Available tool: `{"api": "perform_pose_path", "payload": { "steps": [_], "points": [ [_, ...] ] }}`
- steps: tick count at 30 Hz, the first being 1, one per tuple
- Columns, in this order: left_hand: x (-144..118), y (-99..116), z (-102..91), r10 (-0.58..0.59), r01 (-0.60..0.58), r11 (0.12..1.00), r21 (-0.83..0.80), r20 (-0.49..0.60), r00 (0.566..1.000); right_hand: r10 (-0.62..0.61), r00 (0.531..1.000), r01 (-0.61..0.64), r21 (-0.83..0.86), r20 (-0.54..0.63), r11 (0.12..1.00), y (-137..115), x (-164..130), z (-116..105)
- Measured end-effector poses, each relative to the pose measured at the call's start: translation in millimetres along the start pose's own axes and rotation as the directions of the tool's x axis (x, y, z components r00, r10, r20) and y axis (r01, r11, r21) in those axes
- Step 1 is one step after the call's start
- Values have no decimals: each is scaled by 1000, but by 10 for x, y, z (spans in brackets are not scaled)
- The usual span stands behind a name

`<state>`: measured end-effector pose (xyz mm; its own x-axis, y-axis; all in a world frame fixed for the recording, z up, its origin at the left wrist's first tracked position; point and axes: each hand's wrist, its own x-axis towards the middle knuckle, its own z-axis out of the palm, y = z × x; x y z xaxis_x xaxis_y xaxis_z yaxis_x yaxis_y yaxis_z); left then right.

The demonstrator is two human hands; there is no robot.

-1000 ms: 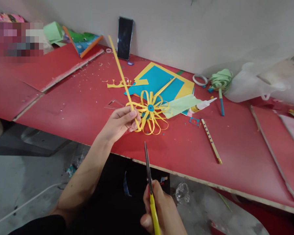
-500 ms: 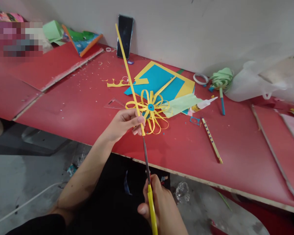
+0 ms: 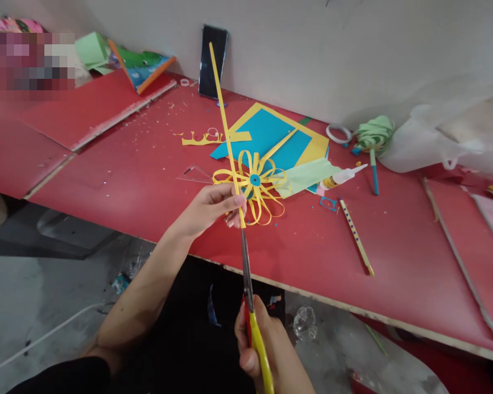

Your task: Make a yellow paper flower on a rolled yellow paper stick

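Between thumb and fingers, my left hand (image 3: 224, 205) pinches a long yellow paper strip (image 3: 224, 115) near its lower end. The strip rises at a slant across the phone behind it. My right hand (image 3: 267, 339) grips scissors (image 3: 261, 350) with yellow and red handles, their blades pointing up at the strip's lower end. The blades look nearly closed; whether they touch the paper I cannot tell. Just beyond my left hand lies a looped yellow paper flower (image 3: 267, 180) with a blue centre, partly hidden by the hand and strip.
Blue sheet (image 3: 267, 137) and yellow scraps (image 3: 197, 141) lie on the red table (image 3: 148, 180). A phone (image 3: 213, 63) leans on the wall. To the right are a glue bottle (image 3: 339, 178), a pencil (image 3: 356, 238), a tape roll (image 3: 338, 133), a green paper rose (image 3: 373, 134) and a plastic bag (image 3: 419, 142).
The strip's upper end has swung slightly right. The scissors have turned a little, showing more of the red handle. My left hand keeps its pinch.
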<state>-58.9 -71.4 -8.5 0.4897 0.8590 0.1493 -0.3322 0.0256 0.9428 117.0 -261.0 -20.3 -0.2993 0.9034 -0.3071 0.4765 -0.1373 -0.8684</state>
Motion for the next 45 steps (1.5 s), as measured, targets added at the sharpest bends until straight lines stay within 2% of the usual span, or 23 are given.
{"api": "perform_pose_path", "payload": {
  "steps": [5,11,17,29,35,38,41,45],
  "points": [
    [2,15,12,-8,8,1000,6,7,1000,-59,995,53,90,77,995,5,31,-23],
    [6,5,8,-2,2,1000,-4,-2,1000,70,997,-74,139,36,987,-69,-18,-22],
    [3,11,10,-12,12,1000,8,3,1000,2,995,-18,172,96,985,-7,-17,-21],
    [8,43,40,-53,53,998,46,0,999,-39,996,24,172,84,985,39,30,-19],
    [10,59,50,-45,43,997,65,31,998,-37,996,27,124,78,992,49,23,-14],
    [9,60,48,-43,40,997,69,45,998,-22,999,20,79,24,997,-15,-3,-8],
    [6,62,48,-48,45,997,63,52,997,-7,998,5,-34,-69,999,-91,-21,-3],
    [0,62,45,-61,58,997,49,55,997,-84,992,62,-215,-97,975,-106,12,2]
  ]
}}
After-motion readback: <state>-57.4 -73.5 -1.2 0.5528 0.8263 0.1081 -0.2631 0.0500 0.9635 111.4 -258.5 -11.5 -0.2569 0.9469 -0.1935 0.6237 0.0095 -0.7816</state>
